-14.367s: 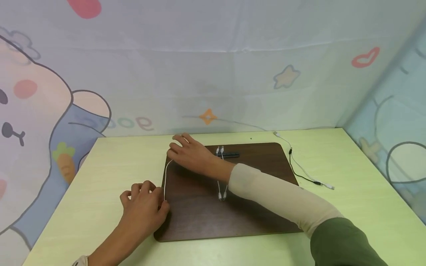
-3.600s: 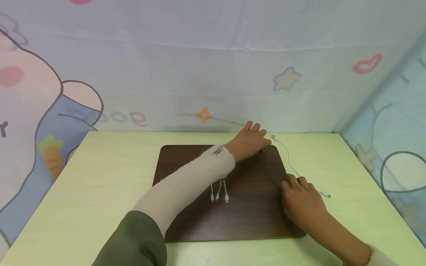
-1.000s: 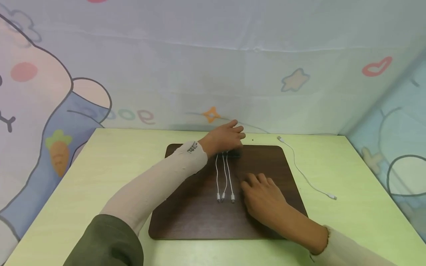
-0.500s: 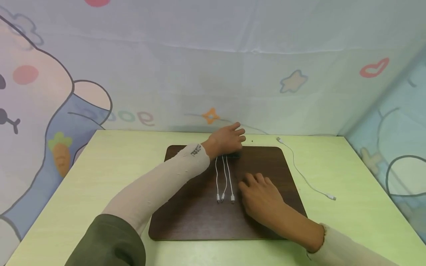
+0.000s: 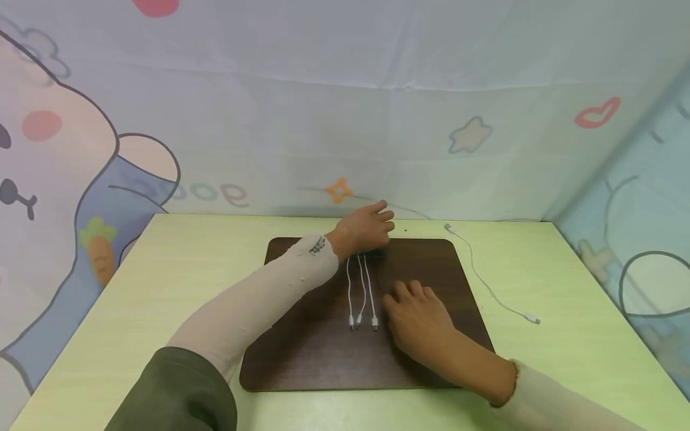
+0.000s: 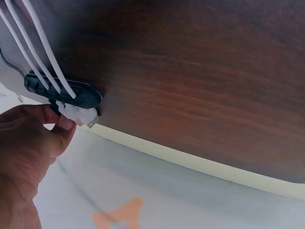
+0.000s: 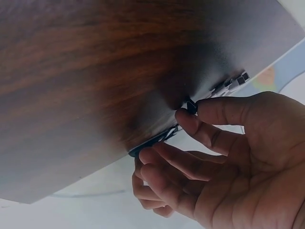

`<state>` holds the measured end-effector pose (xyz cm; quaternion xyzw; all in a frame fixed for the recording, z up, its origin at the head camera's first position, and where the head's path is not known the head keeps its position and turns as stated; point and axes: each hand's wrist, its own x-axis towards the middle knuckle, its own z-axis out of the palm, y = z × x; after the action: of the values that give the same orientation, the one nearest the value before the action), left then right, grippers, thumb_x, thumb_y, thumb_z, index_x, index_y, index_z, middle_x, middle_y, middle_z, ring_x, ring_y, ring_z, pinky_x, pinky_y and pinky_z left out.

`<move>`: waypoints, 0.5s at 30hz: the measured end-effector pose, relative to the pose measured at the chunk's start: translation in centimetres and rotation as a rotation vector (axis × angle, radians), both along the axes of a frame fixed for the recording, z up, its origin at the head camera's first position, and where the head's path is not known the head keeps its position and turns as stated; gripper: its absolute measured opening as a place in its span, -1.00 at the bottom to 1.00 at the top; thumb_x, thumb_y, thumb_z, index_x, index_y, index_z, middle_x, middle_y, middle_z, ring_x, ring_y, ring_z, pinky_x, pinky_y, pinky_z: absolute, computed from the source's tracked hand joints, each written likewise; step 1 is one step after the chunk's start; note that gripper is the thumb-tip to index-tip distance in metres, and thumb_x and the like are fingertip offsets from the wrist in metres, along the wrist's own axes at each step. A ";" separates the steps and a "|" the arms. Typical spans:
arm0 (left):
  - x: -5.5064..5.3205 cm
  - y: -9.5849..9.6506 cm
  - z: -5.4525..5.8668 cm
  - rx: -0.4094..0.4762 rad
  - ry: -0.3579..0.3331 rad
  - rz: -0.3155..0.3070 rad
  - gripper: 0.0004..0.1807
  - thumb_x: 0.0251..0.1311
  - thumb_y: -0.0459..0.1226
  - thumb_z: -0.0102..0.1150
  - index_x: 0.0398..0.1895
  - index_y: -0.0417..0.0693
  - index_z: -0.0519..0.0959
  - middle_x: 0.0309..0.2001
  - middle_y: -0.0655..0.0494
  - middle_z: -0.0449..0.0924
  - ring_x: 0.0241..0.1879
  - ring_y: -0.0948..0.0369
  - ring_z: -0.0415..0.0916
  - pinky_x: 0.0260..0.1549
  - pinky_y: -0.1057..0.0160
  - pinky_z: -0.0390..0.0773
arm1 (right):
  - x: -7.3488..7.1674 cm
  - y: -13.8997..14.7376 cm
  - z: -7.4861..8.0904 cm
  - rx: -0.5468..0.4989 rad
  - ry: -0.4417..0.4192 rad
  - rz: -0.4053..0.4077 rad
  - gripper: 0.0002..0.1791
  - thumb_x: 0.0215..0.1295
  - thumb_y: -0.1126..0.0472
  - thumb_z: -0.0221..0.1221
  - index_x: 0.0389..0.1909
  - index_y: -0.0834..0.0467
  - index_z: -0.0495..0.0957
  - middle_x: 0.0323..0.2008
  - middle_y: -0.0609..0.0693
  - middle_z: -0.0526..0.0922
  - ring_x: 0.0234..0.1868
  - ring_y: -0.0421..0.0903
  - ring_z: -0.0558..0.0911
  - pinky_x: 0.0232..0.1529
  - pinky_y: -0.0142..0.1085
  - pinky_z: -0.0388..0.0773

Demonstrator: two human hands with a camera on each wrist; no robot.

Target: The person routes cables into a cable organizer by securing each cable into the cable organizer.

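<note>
A dark cable holder (image 6: 64, 89) lies near the far edge of the brown board (image 5: 323, 366). Three white USB cables (image 5: 349, 292) run through its slots toward the near side, and their white plugs (image 6: 78, 113) bunch behind it. At the holder, my left hand (image 5: 364, 230) pinches one end of a black USB cable (image 6: 11, 65) between thumb and finger, beside those plugs. My right hand (image 5: 419, 317), low over the board right of the white cables, pinches the small black plug (image 7: 191, 106) at the other end. The middle of the black cable is hard to see in the head view.
Another white USB cable (image 5: 473, 263) lies loosely on the pale table (image 5: 566, 335), right of the board. A printed cloth (image 5: 302, 120) stands as a wall behind the table, with a second one (image 5: 657, 197) at the right.
Earlier, two white cables sat in the holder and the black cable lay at right. Both hands took the black cable and carried it left to the holder. Over the last second they barely move.
</note>
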<state>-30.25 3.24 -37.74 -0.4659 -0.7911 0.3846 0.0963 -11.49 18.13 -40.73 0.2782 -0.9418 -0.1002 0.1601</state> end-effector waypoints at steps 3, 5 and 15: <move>-0.1 0.0 -0.1 -0.008 0.008 0.002 -0.76 0.71 -0.22 0.18 -0.03 0.32 0.82 0.20 0.34 0.71 0.39 0.17 0.48 0.68 0.00 0.23 | 0.0 -0.1 0.0 0.012 0.027 0.001 -0.77 0.25 0.21 0.52 -0.27 0.13 0.62 -0.17 0.07 0.63 -0.19 0.10 0.56 -0.22 -0.09 0.58; -0.2 0.0 -0.2 -0.013 0.013 -0.001 -0.76 0.72 -0.22 0.17 -0.02 0.32 0.81 0.21 0.34 0.70 0.39 0.17 0.48 0.68 0.01 0.23 | 0.0 0.0 -0.1 0.020 0.035 -0.002 -0.77 0.26 0.21 0.52 -0.28 0.12 0.62 -0.18 0.06 0.63 -0.20 0.09 0.55 -0.23 -0.10 0.57; -0.2 -0.4 0.2 0.030 0.003 -0.040 -0.80 0.67 -0.20 0.23 -0.02 0.33 0.82 0.21 0.37 0.70 0.37 0.19 0.50 0.64 0.04 0.29 | 0.2 0.1 0.1 0.034 0.020 -0.012 -0.78 0.28 0.20 0.51 -0.26 0.11 0.63 -0.23 0.03 0.61 -0.26 0.03 0.50 -0.26 -0.12 0.53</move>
<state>-30.42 2.87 -37.54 -0.4794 -0.7872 0.3714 0.1120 -11.24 18.20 -40.67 0.2741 -0.9400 -0.1197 0.1640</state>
